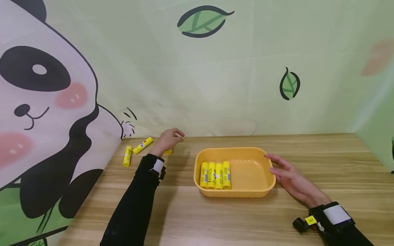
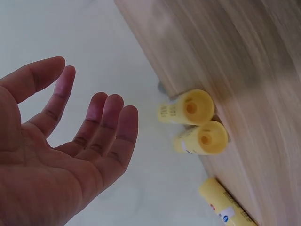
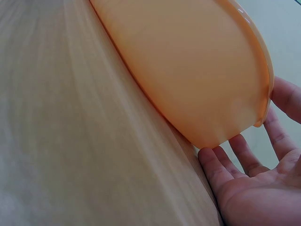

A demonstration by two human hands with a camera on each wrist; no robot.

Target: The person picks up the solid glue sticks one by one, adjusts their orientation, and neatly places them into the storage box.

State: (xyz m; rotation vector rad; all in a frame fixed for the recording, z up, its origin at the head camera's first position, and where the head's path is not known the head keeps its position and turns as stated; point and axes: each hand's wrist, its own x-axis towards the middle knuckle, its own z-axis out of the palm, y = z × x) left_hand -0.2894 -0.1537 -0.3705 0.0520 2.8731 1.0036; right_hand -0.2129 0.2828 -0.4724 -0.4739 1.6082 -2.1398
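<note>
My left hand [image 1: 167, 140] reaches over the back left of the table, fingers loosely bent and nothing in them. A yellow glue stick [image 1: 168, 152] peeks out beneath it, mostly hidden. In the left wrist view, two glue sticks [image 2: 200, 107] lie side by side with their round ends toward the camera, apart from the palm. Several more glue sticks [image 1: 214, 175] stand in a row in the left part of the orange-yellow tray [image 1: 234, 193]. My right hand [image 1: 295, 181] holds the tray's right end, thumb at the rim and other fingers against the outer wall.
Two loose glue sticks [image 1: 127, 156] lie left of my left hand, near the table's left edge. A pale green backdrop [image 1: 234, 102] with a panda print rises behind the wooden table [image 1: 191, 218].
</note>
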